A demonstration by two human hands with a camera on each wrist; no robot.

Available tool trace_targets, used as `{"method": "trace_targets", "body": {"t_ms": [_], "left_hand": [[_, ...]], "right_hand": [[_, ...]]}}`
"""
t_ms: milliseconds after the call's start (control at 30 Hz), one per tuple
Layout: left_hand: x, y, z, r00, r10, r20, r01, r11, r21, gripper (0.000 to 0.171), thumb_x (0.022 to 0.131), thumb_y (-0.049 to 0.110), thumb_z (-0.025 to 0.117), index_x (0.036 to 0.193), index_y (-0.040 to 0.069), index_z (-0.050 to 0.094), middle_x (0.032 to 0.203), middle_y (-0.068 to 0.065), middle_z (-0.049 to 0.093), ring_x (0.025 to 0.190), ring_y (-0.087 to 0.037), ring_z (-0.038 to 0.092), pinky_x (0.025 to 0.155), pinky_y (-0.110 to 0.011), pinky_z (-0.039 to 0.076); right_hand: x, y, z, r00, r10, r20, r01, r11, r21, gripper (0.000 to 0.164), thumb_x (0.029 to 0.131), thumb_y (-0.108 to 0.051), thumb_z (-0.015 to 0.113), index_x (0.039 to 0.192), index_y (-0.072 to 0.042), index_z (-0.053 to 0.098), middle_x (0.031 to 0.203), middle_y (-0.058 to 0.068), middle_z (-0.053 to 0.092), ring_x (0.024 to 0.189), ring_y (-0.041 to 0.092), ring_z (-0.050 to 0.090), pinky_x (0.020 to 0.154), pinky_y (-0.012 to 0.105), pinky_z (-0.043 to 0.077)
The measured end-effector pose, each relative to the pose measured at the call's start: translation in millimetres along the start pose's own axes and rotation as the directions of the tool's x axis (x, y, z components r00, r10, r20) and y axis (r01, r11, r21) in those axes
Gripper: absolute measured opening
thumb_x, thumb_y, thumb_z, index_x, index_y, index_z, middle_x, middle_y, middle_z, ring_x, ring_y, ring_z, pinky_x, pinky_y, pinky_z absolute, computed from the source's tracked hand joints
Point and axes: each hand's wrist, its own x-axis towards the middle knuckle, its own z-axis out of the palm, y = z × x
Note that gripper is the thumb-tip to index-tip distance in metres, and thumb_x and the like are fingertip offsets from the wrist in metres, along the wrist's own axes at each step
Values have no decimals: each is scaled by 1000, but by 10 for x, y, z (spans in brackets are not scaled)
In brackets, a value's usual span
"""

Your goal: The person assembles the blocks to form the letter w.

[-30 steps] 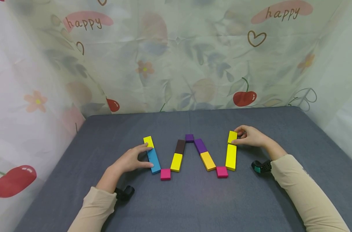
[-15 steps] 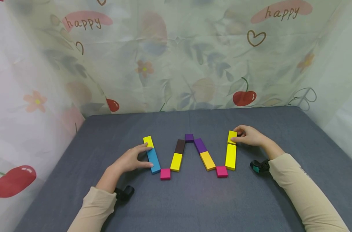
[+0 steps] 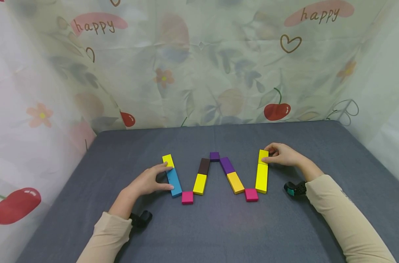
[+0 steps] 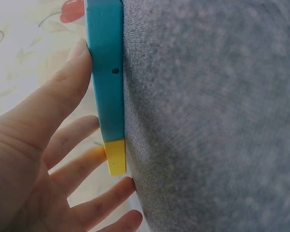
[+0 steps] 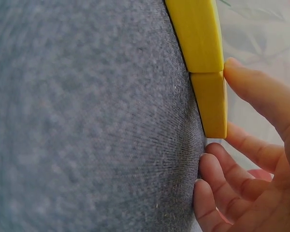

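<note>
On the grey cloth, coloured wooden blocks lie in a W-like zigzag. My left hand touches the left arm of it: thumb on the blue block, a forefinger across its joint with the small yellow block. In the left wrist view the fingers are extended, lying over the blocks without curling round them. At the right arm, my right hand holds the short yellow block between thumb and forefinger. That block sits end to end with the longer yellow block; its other fingers curl loosely near the cloth.
Between the arms lie two pink blocks, a dark brown block, a yellow block, a small purple block, a longer purple block and an orange-yellow block. A patterned curtain stands behind the table.
My right hand has drawn the short yellow block slightly nearer, and the gap to the longer yellow block has closed. The left hand has stayed in place.
</note>
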Motion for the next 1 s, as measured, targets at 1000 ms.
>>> {"method": "trace_targets", "body": {"t_ms": [1000], "left_hand": [[-15,24,0,1000,-1,-5,1,1000,0,71,78,37,74,137,9,46,151,-18,32,138,-40,30,108,-57,31]], "right_hand": [[21,31,15,1000,-1,-4,1,1000,1,58,86,-36,65,125,5,50,120,24,54,100,30,55,87,42,49]]}}
